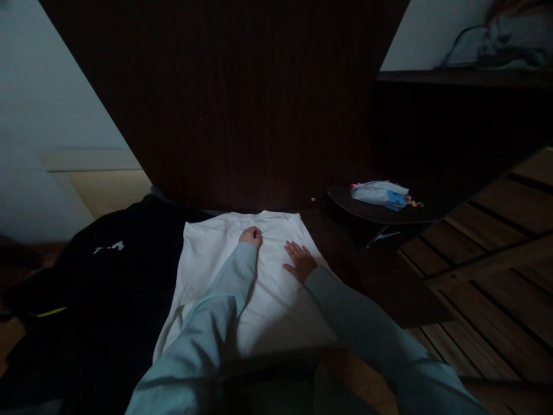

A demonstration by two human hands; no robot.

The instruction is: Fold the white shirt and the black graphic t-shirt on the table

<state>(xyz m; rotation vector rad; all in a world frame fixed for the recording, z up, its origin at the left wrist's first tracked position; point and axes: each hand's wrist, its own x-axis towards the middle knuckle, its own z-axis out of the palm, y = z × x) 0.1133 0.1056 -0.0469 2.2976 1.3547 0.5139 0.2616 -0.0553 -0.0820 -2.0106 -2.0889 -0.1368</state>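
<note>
A white garment, perhaps a shirt, is spread out below me with soft wrinkles across it. My left hand rests on its upper middle with the fingers curled closed; whether a pinch of cloth is inside them is hidden. To the right, my right hand lies flat on the fabric, fingers apart and holding nothing. Both forearms are in light blue-green sleeves, and they cover parts of the garment's lower area.
Black clothing with a small white logo lies at the left. A dark wood panel rises behind the garment. On a small rounded shelf at right sits a blue-and-white packet. Wooden slats extend further right.
</note>
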